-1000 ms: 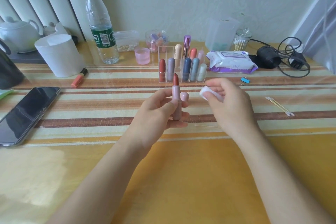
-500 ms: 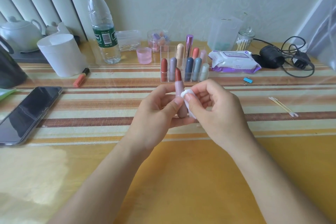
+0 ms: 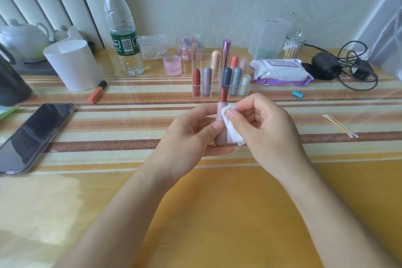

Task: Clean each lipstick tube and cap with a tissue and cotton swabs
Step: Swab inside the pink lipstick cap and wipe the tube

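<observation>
The left hand (image 3: 191, 135) is gripping the open lipstick tube (image 3: 221, 115) upright above the surface (image 3: 217, 213); the right hand (image 3: 265, 130) is pinching a tissue (image 3: 232, 131) against its side, wiping. Next, I'd guess, it needs turning. More lipsticks (image 3: 219, 82) are waiting behind.

Phone (image 3: 32, 137) face-up far L; water bottle (image 3: 124, 28) & white teapot (image 3: 24, 41) at back; orange highlighter (image 3: 95, 93) by white cup (image 3: 74, 67); blue binder clip (image 3: 296, 94) R.

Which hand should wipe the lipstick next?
Right. The right hand pinches the tissue against the lipstick; the left hand is busy gripping the lipstick upright.
</observation>
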